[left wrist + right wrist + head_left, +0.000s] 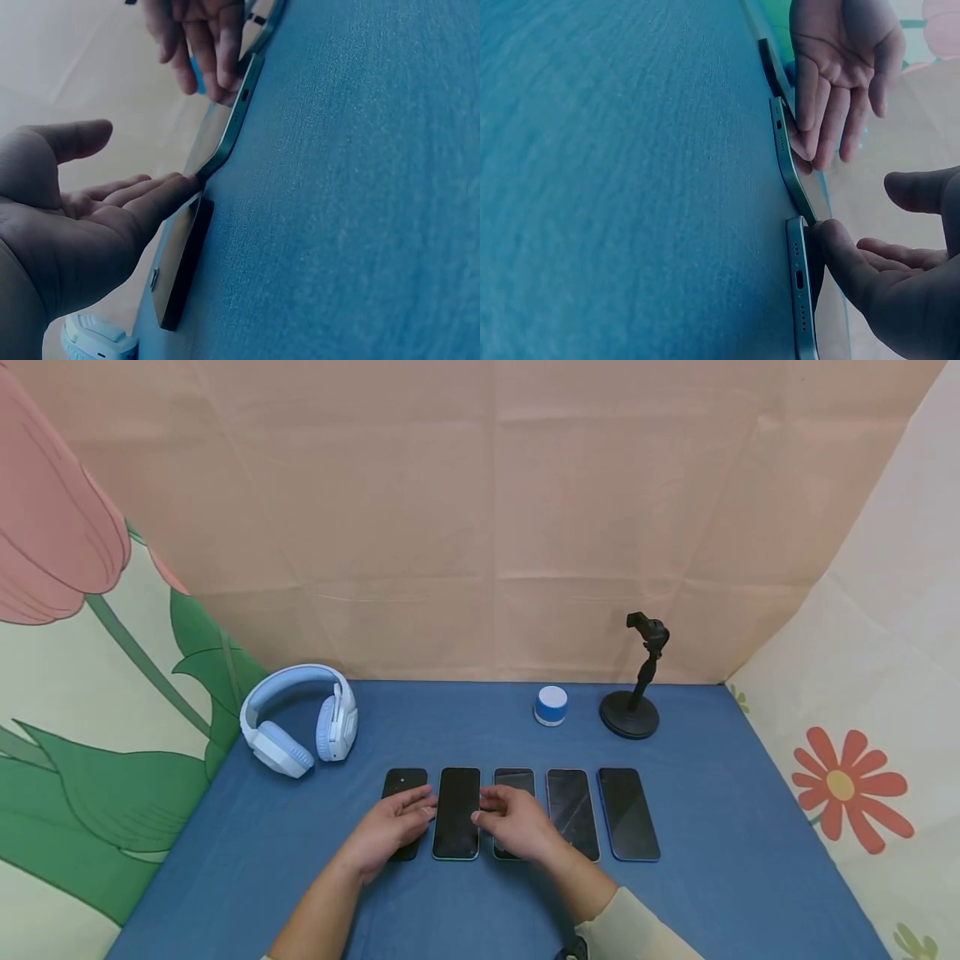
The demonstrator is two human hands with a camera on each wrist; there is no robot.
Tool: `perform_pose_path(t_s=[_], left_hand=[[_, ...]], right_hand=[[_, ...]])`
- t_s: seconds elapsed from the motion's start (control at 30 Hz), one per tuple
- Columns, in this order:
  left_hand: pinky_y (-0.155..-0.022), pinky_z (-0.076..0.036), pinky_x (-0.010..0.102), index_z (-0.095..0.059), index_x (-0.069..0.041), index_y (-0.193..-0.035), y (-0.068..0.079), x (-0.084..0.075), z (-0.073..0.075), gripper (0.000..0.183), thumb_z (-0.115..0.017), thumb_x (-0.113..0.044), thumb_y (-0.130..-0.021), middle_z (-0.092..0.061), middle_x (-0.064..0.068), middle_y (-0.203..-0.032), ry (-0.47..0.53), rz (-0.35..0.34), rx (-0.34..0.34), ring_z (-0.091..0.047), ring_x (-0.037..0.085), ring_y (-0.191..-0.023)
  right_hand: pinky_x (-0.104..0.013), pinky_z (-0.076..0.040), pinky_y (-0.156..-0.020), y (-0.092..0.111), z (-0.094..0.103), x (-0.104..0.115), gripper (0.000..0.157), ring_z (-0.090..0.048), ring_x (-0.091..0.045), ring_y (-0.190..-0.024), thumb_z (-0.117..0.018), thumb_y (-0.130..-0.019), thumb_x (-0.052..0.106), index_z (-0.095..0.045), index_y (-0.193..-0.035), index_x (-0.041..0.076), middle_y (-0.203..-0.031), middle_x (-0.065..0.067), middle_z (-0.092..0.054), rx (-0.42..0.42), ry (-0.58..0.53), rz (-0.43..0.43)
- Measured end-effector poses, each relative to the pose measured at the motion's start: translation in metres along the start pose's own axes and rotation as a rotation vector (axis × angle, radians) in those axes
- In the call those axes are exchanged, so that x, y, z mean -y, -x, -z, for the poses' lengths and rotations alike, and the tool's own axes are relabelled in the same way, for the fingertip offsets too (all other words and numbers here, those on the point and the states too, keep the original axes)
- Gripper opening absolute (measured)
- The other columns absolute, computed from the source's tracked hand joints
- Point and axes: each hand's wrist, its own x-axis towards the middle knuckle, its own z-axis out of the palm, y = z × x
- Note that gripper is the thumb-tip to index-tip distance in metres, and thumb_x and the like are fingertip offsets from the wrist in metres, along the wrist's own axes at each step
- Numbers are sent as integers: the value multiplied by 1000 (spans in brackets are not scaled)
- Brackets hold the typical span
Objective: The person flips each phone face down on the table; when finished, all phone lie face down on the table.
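Observation:
Several phones lie in a row on the blue cloth. My left hand (390, 827) reaches over the leftmost phone (406, 779), its extended fingertips at the left edge of the second phone (457, 814), which has a dark screen. On that phone's opposite side is my right hand (519, 821), above the third phone (516, 777), fingers extended toward the right edge. In the left wrist view, the left fingertips meet the end of the second phone's greenish side (238, 112). The right wrist view shows the right fingertips close beside the third phone (800, 292); exact contact is hard to tell.
Farther right lie a fourth phone (572, 806) and a fifth phone (628, 814). Blue-white headphones (341, 727) rest at the back left. A small blue-and-white round container (551, 707) and a black stand (630, 716) are near the back edge.

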Motion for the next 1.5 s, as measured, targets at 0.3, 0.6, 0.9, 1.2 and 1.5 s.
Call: perform_pose_path(t_s=[0.3, 0.6, 0.9, 1.2, 1.5], left_hand=[[-118, -39, 45, -26, 4, -161, 2, -2, 4, 65, -56, -16, -107, -38, 25, -161, 93, 19, 14, -37, 40, -149], [-116, -40, 39, -27, 2, -161, 3, -6, 9, 61, -53, -12, -108, -39, 23, -161, 181, 14, 2, -43, 34, -147], [-117, -40, 38, -23, 3, -162, 3, -15, 6, 62, -52, -12, -109, -37, 23, -163, 212, -10, 44, -44, 32, -146], [-116, -42, 37, -25, 2, -162, 3, -22, 0, 63, -55, -11, -108, -38, 23, -162, 218, -17, 51, -44, 32, -146], [-115, -43, 38, -26, 3, -161, 2, -25, -6, 64, -57, -11, -107, -39, 24, -161, 258, -15, 75, -48, 28, -144]], right_hand=[[-50, -58, -93, -1, -3, 0, 53, -66, -37, -120, -70, -99, 22, -57, -141, -8, -130, -24, -67, 5, -43, -12], [-49, -58, -94, -1, -6, 0, 52, -66, -37, -121, -70, -99, 20, -56, -142, -7, -131, -25, -67, 5, -82, -24], [-49, -58, -95, -3, -7, -1, 55, -65, -37, -122, -71, -99, 21, -54, -144, -5, -134, -25, -65, 23, -98, -19], [-51, -57, -96, -4, -7, 1, 55, -63, -38, -123, -70, -99, 23, -55, -145, -4, -136, -23, -64, 29, -72, -5], [-43, -60, -91, -7, -6, 5, 50, -69, -29, -113, -68, -101, 24, -57, -144, 2, -132, -17, -67, 28, -106, -1]])
